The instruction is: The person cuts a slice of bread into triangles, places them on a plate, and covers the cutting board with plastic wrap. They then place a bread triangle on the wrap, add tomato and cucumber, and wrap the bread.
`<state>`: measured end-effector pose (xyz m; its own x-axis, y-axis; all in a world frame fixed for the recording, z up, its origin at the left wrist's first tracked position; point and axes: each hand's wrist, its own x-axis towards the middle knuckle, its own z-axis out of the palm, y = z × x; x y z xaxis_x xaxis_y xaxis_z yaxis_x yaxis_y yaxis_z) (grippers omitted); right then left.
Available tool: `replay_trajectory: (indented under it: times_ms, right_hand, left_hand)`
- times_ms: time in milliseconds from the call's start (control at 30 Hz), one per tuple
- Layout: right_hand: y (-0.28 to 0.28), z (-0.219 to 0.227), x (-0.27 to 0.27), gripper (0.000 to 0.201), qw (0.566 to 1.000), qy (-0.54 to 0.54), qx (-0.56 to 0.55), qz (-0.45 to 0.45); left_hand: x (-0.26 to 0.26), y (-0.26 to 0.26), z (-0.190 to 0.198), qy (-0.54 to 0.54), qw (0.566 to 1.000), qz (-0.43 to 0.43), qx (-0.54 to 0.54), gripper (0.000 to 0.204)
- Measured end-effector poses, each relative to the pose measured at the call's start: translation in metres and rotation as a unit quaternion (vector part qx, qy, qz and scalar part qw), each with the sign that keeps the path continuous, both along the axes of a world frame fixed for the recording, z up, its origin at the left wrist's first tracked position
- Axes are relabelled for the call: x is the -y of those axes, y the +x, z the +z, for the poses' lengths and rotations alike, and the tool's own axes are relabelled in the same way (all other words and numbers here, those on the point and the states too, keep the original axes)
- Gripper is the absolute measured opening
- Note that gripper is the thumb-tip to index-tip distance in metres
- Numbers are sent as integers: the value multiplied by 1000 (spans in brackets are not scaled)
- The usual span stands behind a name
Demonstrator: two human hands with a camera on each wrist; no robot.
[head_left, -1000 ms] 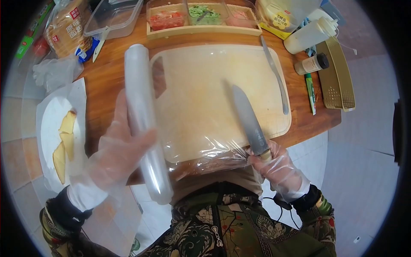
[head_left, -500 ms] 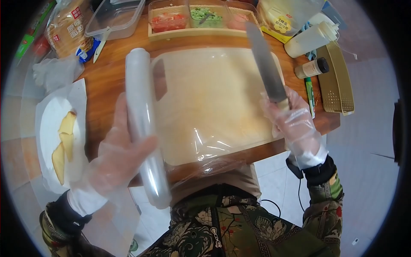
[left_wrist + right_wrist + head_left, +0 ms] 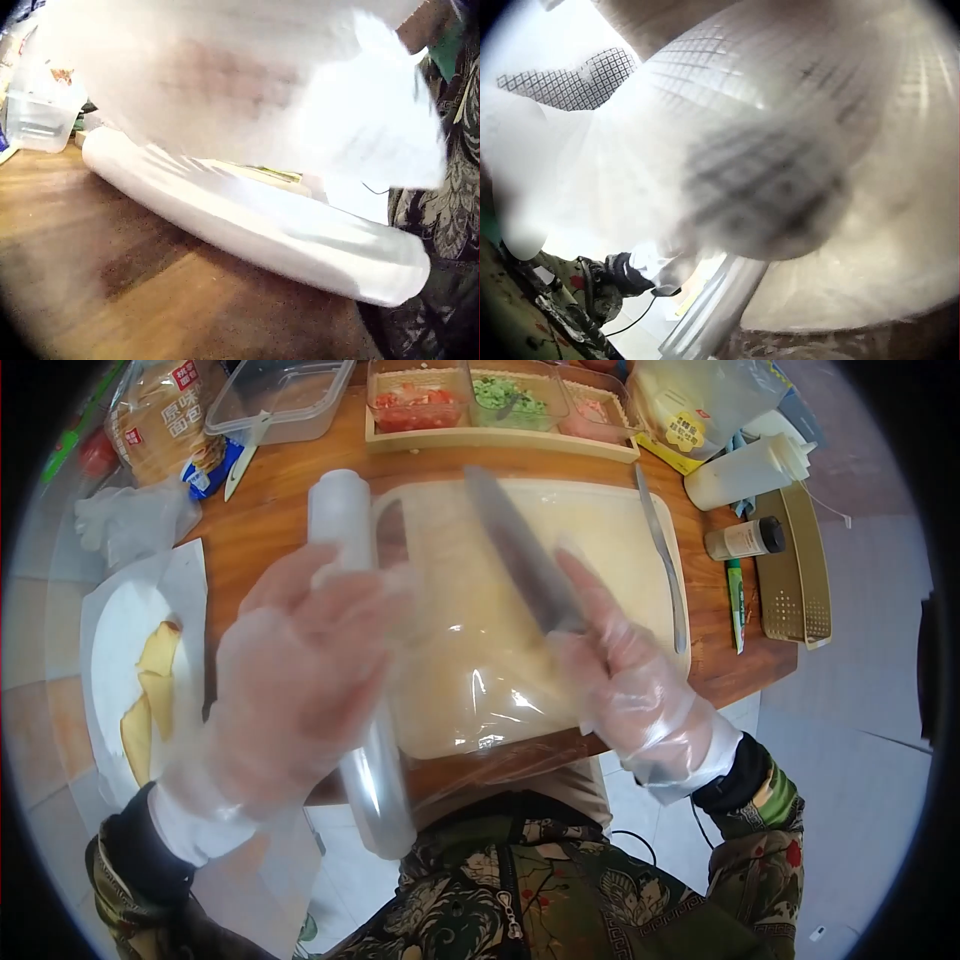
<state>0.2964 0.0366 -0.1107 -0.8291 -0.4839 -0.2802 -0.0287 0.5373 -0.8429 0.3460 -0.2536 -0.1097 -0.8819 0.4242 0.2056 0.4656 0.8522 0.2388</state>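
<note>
My left hand (image 3: 310, 680), in a clear plastic glove, hovers over a roll of cling film (image 3: 375, 790) that lies lengthwise at the board's left edge. Its blurred fingers hold nothing visible. In the left wrist view the roll (image 3: 255, 225) runs below the gloved hand. Film stretches from the roll across the pale cutting board (image 3: 440, 510), shiny near the front edge. My gloved right hand (image 3: 645, 700) grips a kitchen knife (image 3: 525, 555) over the board, blade pointing away and to the left, forefinger stretched out. In the right wrist view the glove hides the knife.
A thin metal spreader (image 3: 660, 560) lies along the board's right edge. Behind stands a wooden tray (image 3: 500, 446) with chopped-food containers. On the left is a white plate (image 3: 110, 650) with yellowish pieces; on the right, a squeeze bottle (image 3: 745, 470), a spice jar (image 3: 740, 540) and a basket (image 3: 800, 590).
My right hand goes from the board's front edge to its right side, then back left over the board with the knife. My left hand rises from beside the roll to above it.
</note>
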Motion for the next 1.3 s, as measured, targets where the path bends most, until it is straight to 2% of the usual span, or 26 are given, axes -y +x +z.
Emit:
replay_trajectory:
  times_ms: [33, 100, 167, 200, 300, 333, 367, 400, 467, 500, 567, 600, 667, 767, 867, 1000, 1067, 1167, 1300]
  right_hand:
    - [1, 3, 5, 65, 996, 75, -8, 40]
    - [4, -10, 10, 68, 997, 53, -22, 51]
    - [7, -20, 13, 68, 993, 55, -81, 63]
    - [8, -18, 16, 68, 993, 58, -81, 62]
    - [11, -16, 19, 70, 997, 62, -31, 38]
    - [12, -20, 14, 72, 994, -96, 55, 11]
    - [13, -22, 12, 73, 958, -252, 139, -15]
    - [14, -17, 10, 73, 959, -249, 138, -15]
    - [17, 1, 13, 75, 943, -233, 229, -64]
    - [19, 6, 16, 75, 944, -231, 228, -64]
    - [22, 10, 24, 75, 985, -92, 142, -44]
    - [23, 8, 25, 75, 985, -91, 142, -45]
    - [25, 4, 28, 74, 999, 3, 50, 7]
    - [28, 2, 40, 73, 998, 55, 4, 35]
    - [33, -2, 46, 72, 995, 101, -14, 19]
    - [37, -10, 46, 73, 996, 80, -26, 10]
    - [42, -8, 48, 75, 988, 138, -59, 34]
    - [47, -20, 48, 76, 988, 112, -97, 50]
    - [51, -15, 54, 77, 986, 149, -68, 40]
  left_hand:
    - [1, -4, -4, 1, 1000, -2, -1, 55]
    - [2, -10, -8, -11, 997, -72, -31, 40]
    - [1, -14, -7, -10, 997, -74, -1, 35]
    - [0, -15, -7, -11, 997, -75, 30, 30]
    - [-1, -17, -12, 0, 996, -80, 27, 23]
    - [-1, -18, -11, 3, 996, -81, 26, 23]
    - [-1, -19, -8, -15, 995, -90, 50, 25]
    - [0, -19, -6, -34, 992, -98, 74, 26]
    - [-1, -20, -11, -25, 992, -94, 78, 28]
    - [-1, -20, -13, -19, 992, -90, 82, 30]
    - [1, -19, -17, -9, 992, -96, 76, 30]
    - [2, -18, -19, 0, 992, -101, 69, 30]
    - [2, -20, -17, -4, 992, -103, 74, 29]
    - [2, -20, -19, -7, 992, -106, 66, 29]
    - [1, -20, -18, -9, 992, -105, 62, 30]
    - [0, -22, -13, -37, 990, -111, 75, 31]
    - [-1, -21, -15, -39, 991, -112, 69, 32]
    - [0, -21, -14, -43, 991, -114, 63, 32]
    - [1, -21, -15, -43, 990, -117, 69, 32]
